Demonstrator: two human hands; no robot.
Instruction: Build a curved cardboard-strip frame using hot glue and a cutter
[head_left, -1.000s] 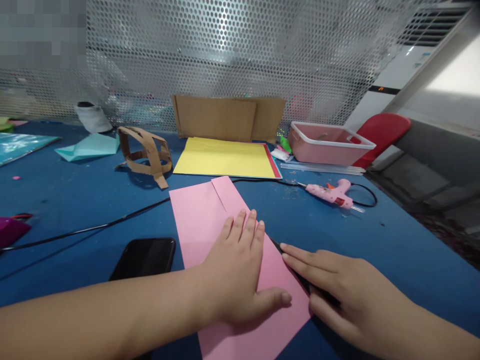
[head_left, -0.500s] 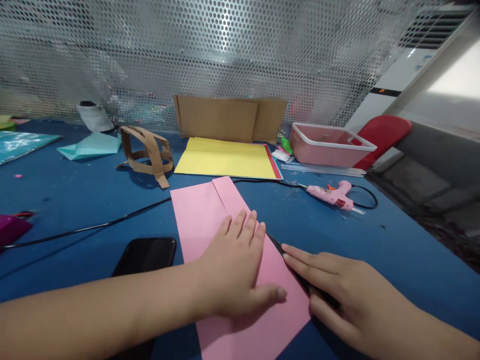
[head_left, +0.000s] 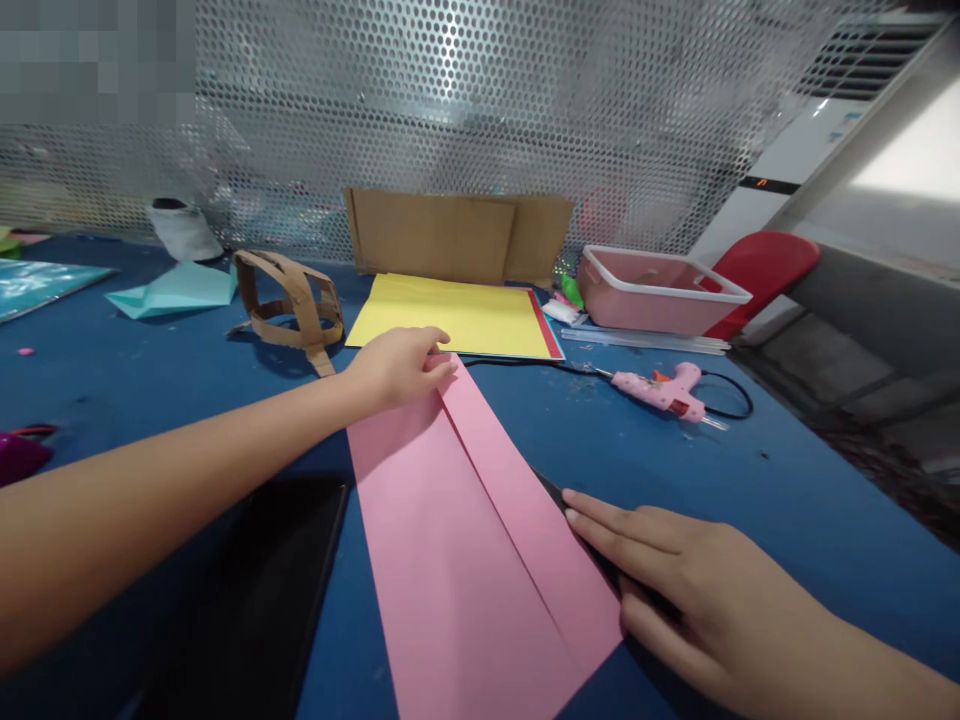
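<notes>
A sheet of pink paper lies on the blue table, its right side folded over into a long flap. My left hand is at the paper's far edge, thumb and fingers closed on it at the top of the flap. Along the right folded edge runs a thin black strip-like tool, its exact kind hidden under the fingers. My right hand holds this tool against the fold with its fingers together. A black phone lies left of the paper, partly beneath my left forearm.
Beyond the paper are yellow sheets, a cardboard frame and upright cardboard. At the right lie a pink glue gun with its black cord and a pink basket. Folded turquoise paper sits at the left.
My left hand has moved from lying flat on the middle of the pink paper to its far edge, uncovering the flap. My right hand and the black tool have stayed in place.
</notes>
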